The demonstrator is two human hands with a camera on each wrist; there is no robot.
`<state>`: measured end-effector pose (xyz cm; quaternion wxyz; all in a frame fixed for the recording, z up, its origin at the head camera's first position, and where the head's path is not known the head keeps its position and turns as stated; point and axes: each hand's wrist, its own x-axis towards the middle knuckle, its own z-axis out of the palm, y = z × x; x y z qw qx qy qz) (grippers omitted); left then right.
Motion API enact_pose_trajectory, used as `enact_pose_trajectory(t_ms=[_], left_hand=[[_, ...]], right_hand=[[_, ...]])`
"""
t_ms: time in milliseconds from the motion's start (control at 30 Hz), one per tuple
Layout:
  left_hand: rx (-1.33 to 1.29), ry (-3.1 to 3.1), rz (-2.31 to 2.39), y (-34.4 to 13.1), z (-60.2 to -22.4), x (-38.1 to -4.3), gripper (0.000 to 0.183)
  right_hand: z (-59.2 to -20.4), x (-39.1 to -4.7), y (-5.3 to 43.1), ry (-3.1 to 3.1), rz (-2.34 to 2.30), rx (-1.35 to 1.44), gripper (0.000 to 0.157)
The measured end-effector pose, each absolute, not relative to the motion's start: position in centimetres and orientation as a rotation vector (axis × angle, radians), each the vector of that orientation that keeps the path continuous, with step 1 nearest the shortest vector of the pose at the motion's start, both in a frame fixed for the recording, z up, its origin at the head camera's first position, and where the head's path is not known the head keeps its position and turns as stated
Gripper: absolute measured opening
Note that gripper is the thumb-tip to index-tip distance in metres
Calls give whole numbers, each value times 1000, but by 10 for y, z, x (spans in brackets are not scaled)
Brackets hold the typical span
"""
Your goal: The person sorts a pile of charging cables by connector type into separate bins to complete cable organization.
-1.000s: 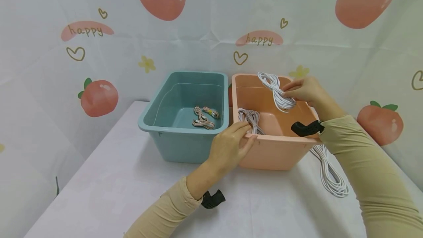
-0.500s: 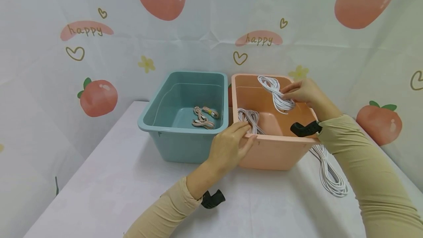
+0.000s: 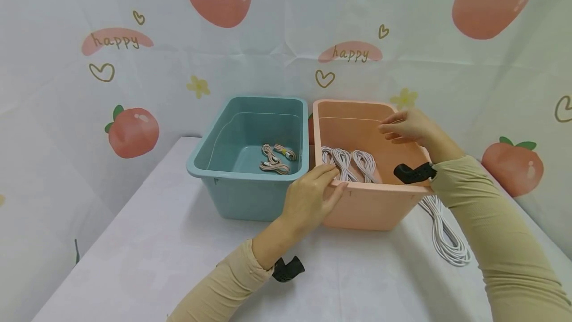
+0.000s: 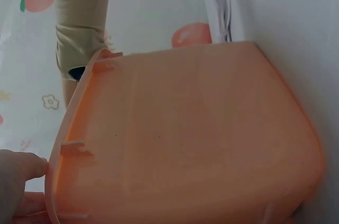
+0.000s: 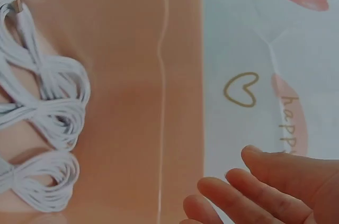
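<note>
My left hand (image 3: 308,198) holds the front rim of the peach-coloured plastic bin (image 3: 380,189), fingers over the inner side and thumb outside. The left wrist view shows that thumb (image 4: 36,166) right at the rim. Inside this bin lie several white coiled cables (image 3: 365,162), side by side toward the front left. Over the bin's right side hovers my right hand (image 3: 410,125), its fingers loosely extended with nothing between them. In the right wrist view, the coiled cables (image 5: 47,179) lie well apart from the fingertips (image 5: 206,184).
Left of the peach bin stands a blue-green bin (image 3: 248,177) with 3 small beige cable bundles (image 3: 273,165) inside. Another long white cable coil (image 3: 449,237) lies on the white tabletop (image 3: 357,272) beside the peach bin's right side. A printed cloth backdrop (image 3: 268,29) hangs behind.
The white coiled cable in my right hand has been let go and now lies in the peach bin beside the others. My left hand stays on the rim.
</note>
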<state>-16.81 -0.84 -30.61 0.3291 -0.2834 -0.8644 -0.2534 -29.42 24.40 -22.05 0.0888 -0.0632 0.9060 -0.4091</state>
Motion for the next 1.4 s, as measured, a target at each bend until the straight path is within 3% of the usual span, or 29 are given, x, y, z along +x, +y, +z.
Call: enact_pose_trajectory(t_ms=[267, 367, 500, 567, 733, 800, 967, 1400], left_hand=[[-748, -2257, -668, -8, -307, -169, 26], [-749, -2252, -665, -8, -307, -169, 27], [-749, -2243, -671, -9, -307, -168, 27], [-747, -2239, -674, -9, -307, -168, 27], [-739, -2245, -670, -9, -307, -168, 27], [-739, -2249, -671, -9, -308, -168, 27], [-741, -2251, -672, -8, -308, -168, 26], [-741, -2238, -678, -8, -308, -168, 26]], right_hand=[[-213, -287, 258, 2691, -1263, -193, 62], [-208, -281, 265, 2690, -1313, -207, 48], [-203, -270, 277, 2685, -1362, -215, 16], [-202, -265, 282, 2678, -1365, -222, 11], [-204, -252, 295, 2724, -1277, -221, 33], [-206, -245, 301, 2745, -1265, -196, 33], [-213, -227, 316, 2737, -1407, -156, 9], [-251, -202, 355, 2621, -1717, -173, 22]])
